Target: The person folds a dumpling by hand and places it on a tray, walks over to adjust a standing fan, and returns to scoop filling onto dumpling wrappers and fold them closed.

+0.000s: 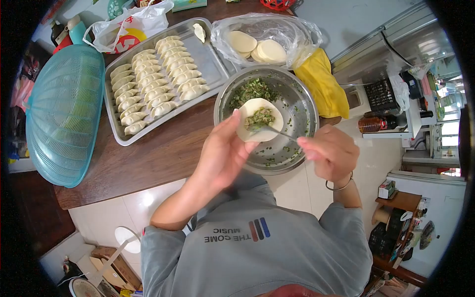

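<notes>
A round dough wrapper (247,132) lies on the fingers of my left hand (222,148), above the near left part of a steel bowl (223,94). Green-flecked filling (260,117) sits in the middle of the wrapper. The fingers of my right hand (330,152) are closed around the handle of a metal spoon (284,134), whose tip touches the filling. More chopped filling (256,89) is heaped at the far side of the bowl, with bits stuck to its wall. Rows of folded dumplings (157,86) lie on a metal tray (215,69) to the left.
Behind the bowl, round wrappers (271,50) rest in a clear plastic bag (302,30). A yellow cloth (324,84) lies to the bowl's right. A teal mesh cover (64,114) stands at the table's left end, near a white plastic bag (148,21).
</notes>
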Motion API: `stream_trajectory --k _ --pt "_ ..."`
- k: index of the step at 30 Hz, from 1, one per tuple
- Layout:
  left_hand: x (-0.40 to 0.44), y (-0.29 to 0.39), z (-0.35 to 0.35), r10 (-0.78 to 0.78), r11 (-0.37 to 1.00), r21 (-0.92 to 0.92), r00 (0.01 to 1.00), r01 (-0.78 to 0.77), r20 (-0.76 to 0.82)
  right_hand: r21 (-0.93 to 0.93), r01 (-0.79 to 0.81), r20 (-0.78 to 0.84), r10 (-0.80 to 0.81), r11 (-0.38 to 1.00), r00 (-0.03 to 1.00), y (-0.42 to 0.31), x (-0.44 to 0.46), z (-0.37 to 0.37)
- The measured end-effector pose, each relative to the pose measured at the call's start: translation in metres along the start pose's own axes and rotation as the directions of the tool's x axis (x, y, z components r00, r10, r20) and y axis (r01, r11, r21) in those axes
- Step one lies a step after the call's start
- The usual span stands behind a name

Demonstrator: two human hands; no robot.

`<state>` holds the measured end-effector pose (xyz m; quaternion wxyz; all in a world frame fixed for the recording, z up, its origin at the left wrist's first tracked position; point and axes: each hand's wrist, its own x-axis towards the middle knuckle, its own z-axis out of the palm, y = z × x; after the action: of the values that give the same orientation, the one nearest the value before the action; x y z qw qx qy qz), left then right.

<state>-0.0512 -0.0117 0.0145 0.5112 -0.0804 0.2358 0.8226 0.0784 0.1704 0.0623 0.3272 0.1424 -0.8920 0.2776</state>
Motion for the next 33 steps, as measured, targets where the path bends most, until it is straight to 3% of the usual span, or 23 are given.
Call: stream_trajectory --k 2,4,8,10,13,17,19,22,25,28,32,33 --pt "0.000 0.001 0.000 0.006 1.000 -0.005 0.999 -0.005 0.033 0.073 -0.052 -0.042 0.055 0.996 0.998 0.000 0.001 -0.005" --pt "-0.003 0.004 0.005 0.005 0.999 0.050 0.999 -0.008 0.048 -0.018 -0.088 -0.151 0.084 0.996 0.985 0.001 0.002 -0.009" --pt "-0.002 0.004 0.009 0.026 1.000 -0.012 1.000 -0.026 0.017 -0.007 -0.090 -0.074 0.089 0.996 0.993 0.002 -0.003 0.000" --pt "0.002 0.004 0.001 0.020 1.000 -0.021 0.999 -0.019 0.044 -0.065 -0.017 -0.032 0.015 0.998 0.999 0.001 -0.003 0.002" --pt "0.002 0.002 -0.002 0.014 0.999 -0.045 0.998 -0.011 0.054 0.042 -0.045 -0.166 0.052 0.998 0.985 0.002 0.000 -0.004" --pt "0.000 0.005 0.003 0.013 0.999 -0.038 0.999 -0.011 0.051 0.058 -0.062 -0.132 0.069 0.996 0.989 0.003 0.000 -0.006" --pt "-0.003 0.006 0.004 -0.033 0.999 -0.013 0.998 0.033 0.052 0.048 -0.067 -0.021 0.068 0.997 0.997 0.003 0.000 -0.002" --pt "-0.004 0.004 0.005 -0.035 0.999 -0.018 0.997 0.036 0.062 0.092 -0.094 -0.126 0.105 0.991 0.986 0.002 -0.001 -0.008" --pt "-0.001 0.005 -0.004 -0.029 0.999 -0.030 0.990 0.033 0.138 0.126 -0.069 -0.130 0.085 0.990 0.988 0.005 -0.001 -0.010" --pt "-0.002 0.006 0.001 -0.029 1.000 -0.006 0.994 0.030 0.104 0.135 -0.091 -0.060 0.100 0.987 0.993 0.002 0.000 -0.006" --pt "-0.002 0.005 0.001 -0.031 0.999 0.014 0.995 0.030 0.099 0.128 -0.120 -0.125 0.136 0.985 0.983 0.001 -0.001 -0.013" --pt "-0.002 0.005 0.003 -0.035 0.999 -0.012 0.996 0.036 0.085 0.127 -0.138 -0.065 0.147 0.982 0.987 0.002 -0.001 -0.012"
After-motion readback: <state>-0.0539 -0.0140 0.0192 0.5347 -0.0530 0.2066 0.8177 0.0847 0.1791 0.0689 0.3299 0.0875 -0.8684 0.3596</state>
